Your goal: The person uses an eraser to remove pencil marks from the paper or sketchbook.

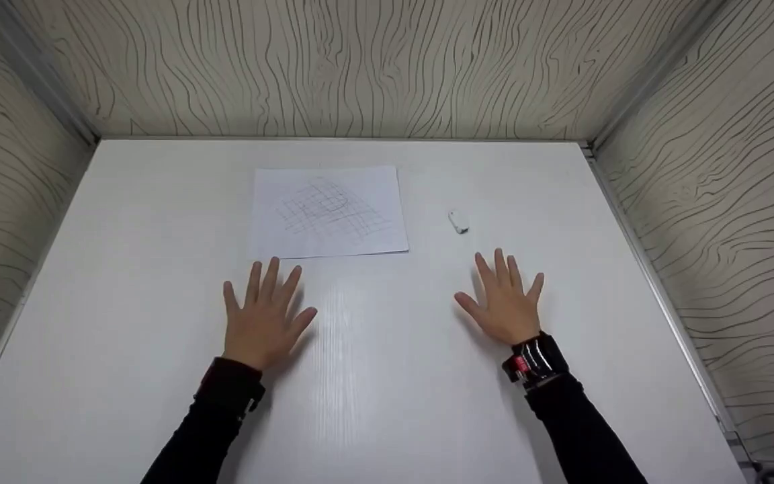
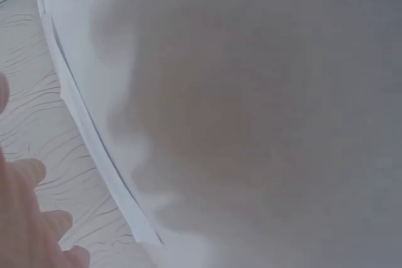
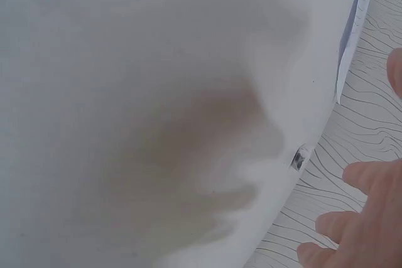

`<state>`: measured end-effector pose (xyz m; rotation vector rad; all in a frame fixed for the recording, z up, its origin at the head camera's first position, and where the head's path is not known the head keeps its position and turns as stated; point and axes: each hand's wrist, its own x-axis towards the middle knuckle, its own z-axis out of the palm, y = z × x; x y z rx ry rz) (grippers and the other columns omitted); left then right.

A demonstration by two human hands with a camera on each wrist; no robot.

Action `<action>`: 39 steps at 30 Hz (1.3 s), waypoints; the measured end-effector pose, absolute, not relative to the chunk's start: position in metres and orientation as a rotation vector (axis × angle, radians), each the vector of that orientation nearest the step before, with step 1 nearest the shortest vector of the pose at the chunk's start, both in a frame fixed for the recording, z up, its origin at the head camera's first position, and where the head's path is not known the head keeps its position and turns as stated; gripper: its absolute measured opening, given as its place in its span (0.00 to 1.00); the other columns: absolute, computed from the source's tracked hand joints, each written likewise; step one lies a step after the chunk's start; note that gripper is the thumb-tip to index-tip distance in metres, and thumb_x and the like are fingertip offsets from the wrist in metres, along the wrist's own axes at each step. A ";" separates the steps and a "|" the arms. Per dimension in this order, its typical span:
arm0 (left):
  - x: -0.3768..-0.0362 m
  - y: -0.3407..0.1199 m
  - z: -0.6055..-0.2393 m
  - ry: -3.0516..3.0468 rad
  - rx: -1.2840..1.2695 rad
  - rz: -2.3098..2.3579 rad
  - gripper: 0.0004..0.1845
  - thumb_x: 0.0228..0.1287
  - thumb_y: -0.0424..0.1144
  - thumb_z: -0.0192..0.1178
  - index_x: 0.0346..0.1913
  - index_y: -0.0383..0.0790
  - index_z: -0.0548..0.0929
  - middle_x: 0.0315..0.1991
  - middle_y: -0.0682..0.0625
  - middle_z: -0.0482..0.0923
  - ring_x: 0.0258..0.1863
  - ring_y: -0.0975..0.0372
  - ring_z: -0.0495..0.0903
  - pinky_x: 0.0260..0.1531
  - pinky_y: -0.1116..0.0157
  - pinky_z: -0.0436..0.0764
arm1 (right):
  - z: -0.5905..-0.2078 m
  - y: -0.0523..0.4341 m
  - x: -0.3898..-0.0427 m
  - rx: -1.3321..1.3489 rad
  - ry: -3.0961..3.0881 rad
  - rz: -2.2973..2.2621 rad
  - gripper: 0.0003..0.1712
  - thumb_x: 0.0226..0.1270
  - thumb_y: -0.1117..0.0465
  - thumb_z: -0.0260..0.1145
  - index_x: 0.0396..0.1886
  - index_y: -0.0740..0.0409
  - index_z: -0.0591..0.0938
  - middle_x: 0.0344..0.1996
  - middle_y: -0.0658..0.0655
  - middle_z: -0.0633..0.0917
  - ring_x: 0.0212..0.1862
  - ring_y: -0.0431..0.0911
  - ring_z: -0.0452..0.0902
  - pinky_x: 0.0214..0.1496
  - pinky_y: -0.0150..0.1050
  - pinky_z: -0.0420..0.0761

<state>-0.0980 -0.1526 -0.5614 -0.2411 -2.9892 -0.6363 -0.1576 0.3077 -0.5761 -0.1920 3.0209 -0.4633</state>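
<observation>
Both hands lie flat, palms down, on a white table (image 1: 387, 403). The fingers of my left hand (image 1: 265, 317) are spread and straight, and their tips stop just short of the near edge of a sheet of paper (image 1: 330, 212) that bears a faint pencil grid sketch. My right hand (image 1: 506, 302) is spread the same way. A small white eraser (image 1: 458, 222) lies a short way beyond its fingertips. Neither hand holds anything. In the wrist views, blurred fingers (image 2: 28, 224) (image 3: 367, 224) show at the frame edges, with the eraser (image 3: 300, 157) small in the right wrist view.
Walls with a wood-grain pattern (image 1: 373, 67) close the table in at the back and on both sides. A metal strip (image 1: 662, 302) runs along the table's right edge. Dark sleeves cover both forearms, and the right wrist wears a black and red band (image 1: 535, 359).
</observation>
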 end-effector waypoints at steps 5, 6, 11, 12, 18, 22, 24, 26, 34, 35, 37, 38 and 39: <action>-0.119 -0.142 -0.585 -2.976 -0.309 -0.463 0.44 0.89 0.75 0.50 0.96 0.58 0.65 0.98 0.42 0.58 0.98 0.40 0.56 0.91 0.22 0.57 | -0.583 0.310 -0.184 -0.219 3.042 -0.390 0.59 0.85 0.18 0.57 0.99 0.48 0.59 0.98 0.70 0.54 0.98 0.71 0.48 0.91 0.91 0.39; -0.123 -0.139 -0.590 -2.971 -0.321 -0.419 0.44 0.89 0.75 0.49 0.96 0.59 0.64 0.98 0.43 0.58 0.98 0.42 0.56 0.91 0.24 0.60 | -0.584 0.310 -0.189 -0.225 3.047 -0.380 0.59 0.85 0.18 0.56 0.99 0.49 0.60 0.97 0.70 0.56 0.98 0.71 0.49 0.91 0.90 0.40; -0.138 -0.115 -0.595 -2.941 -0.379 -0.382 0.42 0.89 0.74 0.51 0.94 0.58 0.68 0.97 0.45 0.59 0.98 0.44 0.59 0.91 0.28 0.65 | -0.582 0.302 -0.214 -0.263 3.073 -0.362 0.57 0.87 0.21 0.58 0.97 0.53 0.64 0.94 0.72 0.63 0.93 0.73 0.61 0.93 0.85 0.52; -0.139 -0.109 -0.594 -2.930 -0.388 -0.405 0.42 0.89 0.73 0.53 0.93 0.57 0.70 0.97 0.44 0.61 0.97 0.44 0.60 0.91 0.28 0.66 | -0.582 0.300 -0.218 -0.268 3.074 -0.363 0.56 0.87 0.22 0.59 0.96 0.54 0.66 0.93 0.73 0.65 0.92 0.73 0.63 0.93 0.84 0.54; -0.134 -0.075 -0.565 -2.805 -0.465 -0.565 0.30 0.86 0.59 0.68 0.77 0.44 0.86 0.83 0.37 0.80 0.83 0.40 0.79 0.79 0.31 0.81 | -0.581 0.287 -0.250 -0.198 3.043 -0.393 0.51 0.89 0.29 0.61 0.91 0.62 0.71 0.88 0.75 0.73 0.87 0.75 0.71 0.90 0.79 0.67; -0.138 -0.060 -0.573 -2.744 -0.513 -0.532 0.25 0.84 0.54 0.72 0.72 0.44 0.90 0.75 0.39 0.87 0.74 0.43 0.88 0.71 0.38 0.89 | -0.581 0.279 -0.275 -0.069 3.052 -0.471 0.44 0.91 0.36 0.62 0.86 0.65 0.77 0.81 0.75 0.79 0.82 0.73 0.77 0.84 0.74 0.76; -0.144 -0.053 -0.590 -2.722 -0.527 -0.477 0.23 0.84 0.55 0.72 0.70 0.47 0.91 0.73 0.43 0.89 0.71 0.47 0.90 0.69 0.42 0.91 | -0.581 0.276 -0.285 -0.017 3.062 -0.482 0.41 0.91 0.38 0.63 0.84 0.65 0.79 0.79 0.75 0.82 0.79 0.72 0.79 0.82 0.72 0.78; -0.147 -0.046 -0.600 -2.728 -0.546 -0.425 0.22 0.83 0.55 0.72 0.69 0.49 0.92 0.71 0.46 0.91 0.69 0.50 0.92 0.68 0.45 0.93 | -0.580 0.274 -0.293 0.019 3.074 -0.474 0.38 0.91 0.40 0.64 0.82 0.66 0.81 0.77 0.75 0.83 0.78 0.72 0.80 0.81 0.71 0.79; -0.144 -0.028 -0.600 -2.760 -0.599 -0.416 0.18 0.83 0.54 0.73 0.64 0.51 0.94 0.66 0.49 0.94 0.67 0.54 0.93 0.65 0.49 0.93 | -0.579 0.273 -0.308 0.034 3.114 -0.425 0.28 0.90 0.49 0.69 0.69 0.69 0.88 0.67 0.74 0.89 0.71 0.71 0.85 0.76 0.69 0.83; -0.144 -0.027 -0.599 -2.766 -0.597 -0.427 0.18 0.83 0.54 0.73 0.64 0.50 0.94 0.66 0.48 0.94 0.67 0.53 0.93 0.65 0.48 0.93 | -0.579 0.273 -0.309 0.036 3.113 -0.419 0.26 0.90 0.50 0.69 0.67 0.69 0.88 0.65 0.74 0.90 0.70 0.71 0.86 0.75 0.69 0.84; -0.143 -0.027 -0.598 -2.767 -0.596 -0.458 0.17 0.83 0.53 0.73 0.63 0.49 0.95 0.66 0.47 0.94 0.66 0.52 0.93 0.65 0.47 0.93 | -0.579 0.272 -0.310 0.046 3.106 -0.413 0.23 0.89 0.52 0.69 0.65 0.68 0.88 0.61 0.73 0.92 0.67 0.70 0.88 0.73 0.68 0.85; -0.142 -0.027 -0.598 -2.765 -0.594 -0.473 0.17 0.83 0.52 0.73 0.63 0.48 0.95 0.65 0.46 0.94 0.66 0.51 0.93 0.65 0.46 0.93 | -0.579 0.272 -0.311 0.049 3.100 -0.408 0.23 0.89 0.52 0.68 0.63 0.68 0.88 0.60 0.72 0.93 0.66 0.70 0.89 0.72 0.67 0.86; -0.139 -0.028 -0.591 -2.758 -0.602 -0.488 0.17 0.82 0.51 0.74 0.63 0.47 0.95 0.65 0.45 0.94 0.66 0.51 0.93 0.65 0.47 0.92 | -0.579 0.272 -0.311 0.052 3.092 -0.406 0.22 0.89 0.52 0.67 0.62 0.68 0.88 0.59 0.72 0.94 0.64 0.70 0.90 0.71 0.67 0.86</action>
